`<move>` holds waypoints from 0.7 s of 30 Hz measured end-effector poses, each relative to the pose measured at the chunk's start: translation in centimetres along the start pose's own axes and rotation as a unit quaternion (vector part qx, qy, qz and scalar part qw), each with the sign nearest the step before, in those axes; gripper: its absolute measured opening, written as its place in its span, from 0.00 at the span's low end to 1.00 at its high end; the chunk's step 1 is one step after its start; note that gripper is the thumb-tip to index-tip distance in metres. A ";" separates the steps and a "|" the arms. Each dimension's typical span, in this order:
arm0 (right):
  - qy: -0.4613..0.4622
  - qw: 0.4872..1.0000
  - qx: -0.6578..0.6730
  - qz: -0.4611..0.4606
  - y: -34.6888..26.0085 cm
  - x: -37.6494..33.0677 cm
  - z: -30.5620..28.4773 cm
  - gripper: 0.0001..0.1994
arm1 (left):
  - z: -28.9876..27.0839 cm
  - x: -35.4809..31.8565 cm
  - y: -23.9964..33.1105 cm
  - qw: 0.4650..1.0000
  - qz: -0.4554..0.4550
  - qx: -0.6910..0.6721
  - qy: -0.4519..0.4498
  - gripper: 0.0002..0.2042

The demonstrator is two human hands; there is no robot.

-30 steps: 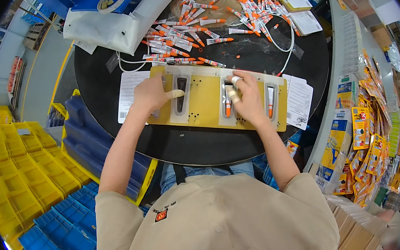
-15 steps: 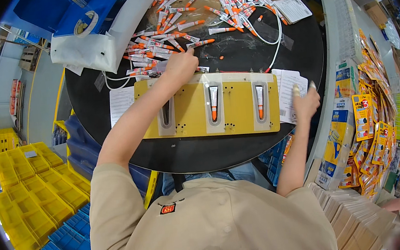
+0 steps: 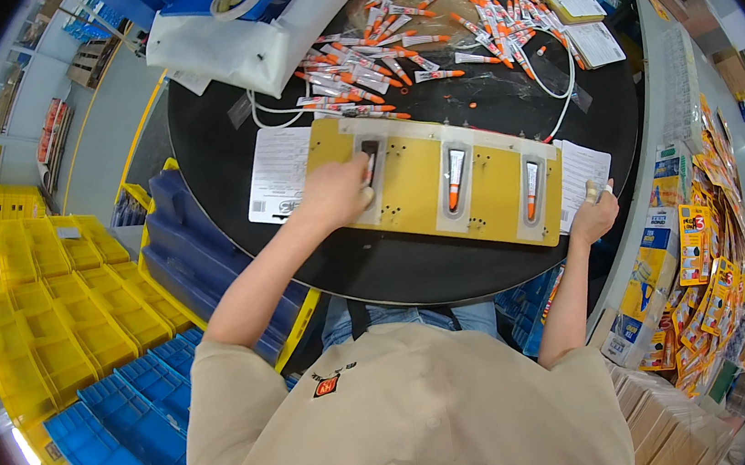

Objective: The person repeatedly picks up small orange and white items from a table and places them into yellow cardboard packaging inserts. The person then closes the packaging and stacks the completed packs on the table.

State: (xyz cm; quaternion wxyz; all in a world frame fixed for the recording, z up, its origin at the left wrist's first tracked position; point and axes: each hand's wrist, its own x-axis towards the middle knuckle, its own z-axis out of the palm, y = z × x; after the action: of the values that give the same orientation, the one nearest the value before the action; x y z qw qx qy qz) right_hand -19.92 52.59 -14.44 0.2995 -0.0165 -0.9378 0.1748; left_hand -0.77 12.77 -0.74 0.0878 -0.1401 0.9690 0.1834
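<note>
A yellow jig plate (image 3: 414, 193) with three slots lies on the round black table (image 3: 395, 267). My left hand (image 3: 336, 195) rests curled over the lower part of the left slot (image 3: 370, 152), closed on a small tube that is mostly hidden under the fingers. The middle slot holds a white and orange tube (image 3: 456, 179), and so does the right slot (image 3: 530, 189). My right hand (image 3: 593, 216) is at the table's right edge, pinching the corner of a white printed sheet (image 3: 582, 174) beside the plate.
Several loose orange and white tubes (image 3: 409, 31) are heaped at the back of the table, with a white bag (image 3: 251, 49) and a white cable (image 3: 559, 92). Another printed sheet (image 3: 279, 174) lies left of the plate. Yellow bins (image 3: 49, 297) and blue bins (image 3: 128, 426) stand left; packaging cards (image 3: 696, 251) are right.
My left hand came back from the tube pile to the plate's left slot. My right hand stayed at the right edge on the white sheet. The view shifted slightly.
</note>
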 end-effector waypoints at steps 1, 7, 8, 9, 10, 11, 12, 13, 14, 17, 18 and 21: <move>0.019 1.000 -0.001 -0.025 0.2 0.0 0.2 0.18 | 0.6 0.1 0.0 1.000 0.005 -0.001 -0.022 0.11; 0.028 0.999 -0.008 0.047 -1.4 2.1 -3.3 0.18 | 0.3 0.0 -2.6 0.995 0.069 -0.073 0.026 0.13; 0.010 0.994 0.075 0.083 -2.4 2.8 -5.0 0.18 | -0.1 -0.3 -3.3 0.990 0.077 -0.115 0.018 0.14; -0.025 0.976 0.151 0.158 -3.4 3.2 -6.9 0.18 | -0.5 -0.5 -3.9 0.982 0.099 -0.161 0.013 0.14; -0.007 0.980 0.166 0.112 -4.6 3.4 -8.9 0.17 | -0.8 -0.7 -4.2 0.971 0.119 -0.207 0.008 0.15; 0.001 0.979 0.190 0.072 -6.1 3.3 -10.6 0.18 | -1.0 -0.7 -4.3 0.975 0.069 -0.211 0.022 0.16; 0.000 0.975 0.213 0.068 -7.6 2.8 -12.1 0.18 | -1.1 -0.6 -4.2 0.976 0.019 -0.213 0.036 0.17; 0.006 0.968 0.249 0.043 -9.3 1.8 -13.0 0.18 | -1.1 -0.3 -4.0 0.976 -0.049 -0.205 0.062 0.18; -0.036 0.963 0.264 0.029 -11.1 0.3 -13.2 0.16 | -1.0 0.1 -3.5 0.985 -0.049 -0.120 0.111 0.24; -0.042 0.972 0.209 -0.101 -16.7 -4.1 -10.6 0.10 | -0.1 1.4 -2.0 0.993 -0.078 0.009 0.087 0.28; -0.158 0.967 0.194 -0.038 -17.6 -5.0 -9.9 0.11 | -0.1 1.9 -2.1 0.995 -0.080 0.020 0.062 0.37; -0.319 0.909 0.257 0.076 -20.4 -7.6 -7.1 0.18 | 0.4 2.5 -2.6 0.993 -0.102 -0.014 0.053 0.29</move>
State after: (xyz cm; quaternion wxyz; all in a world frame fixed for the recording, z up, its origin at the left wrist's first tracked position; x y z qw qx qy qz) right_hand -8.11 34.69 -6.40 -0.0364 0.0465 -0.9018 0.4281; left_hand -2.34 10.02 -2.54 0.0529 -0.2492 0.9502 0.1795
